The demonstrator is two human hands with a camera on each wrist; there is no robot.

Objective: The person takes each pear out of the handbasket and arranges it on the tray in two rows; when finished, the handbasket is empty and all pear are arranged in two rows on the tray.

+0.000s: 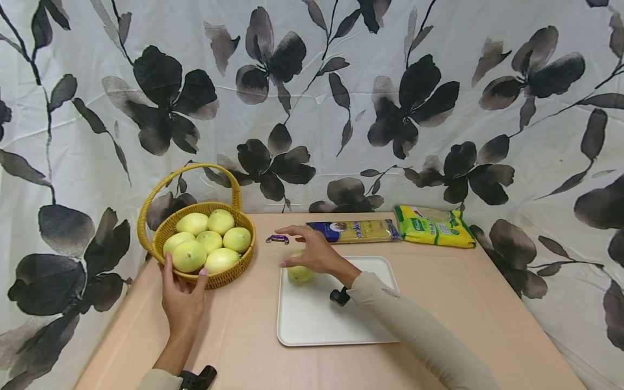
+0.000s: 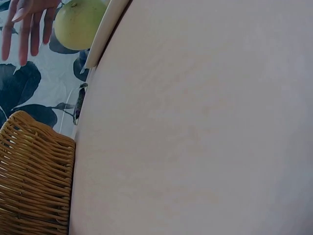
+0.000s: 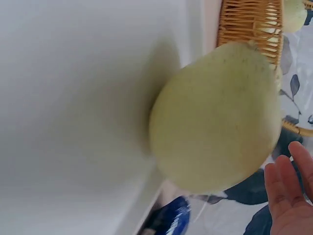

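Left hand [image 1: 182,306] sits against the near wall of the wicker basket [image 1: 221,278], index finger and thumb extended and spread; probably steadying it. Grip of its other fingers: can't tell, hidden. Basket keeps the loose round fruits [image 1: 189,255] corralled, handle upright.

Single pale-green fruit [image 1: 299,274] is on the white tray [image 1: 336,327], near its far-left corner, basket side; raised rim likely helps stop a roll-off. Right hand [image 1: 312,252] is beside it, fingers [image 3: 289,180] extended, apart from the fruit, not gripping.

Wrapped candy [image 1: 277,239], blue-gold pack [image 1: 353,231], yellow-green pack [image 1: 434,226] lie beyond the tray on the tabletop [image 1: 239,336], leaving tray access unobstructed.
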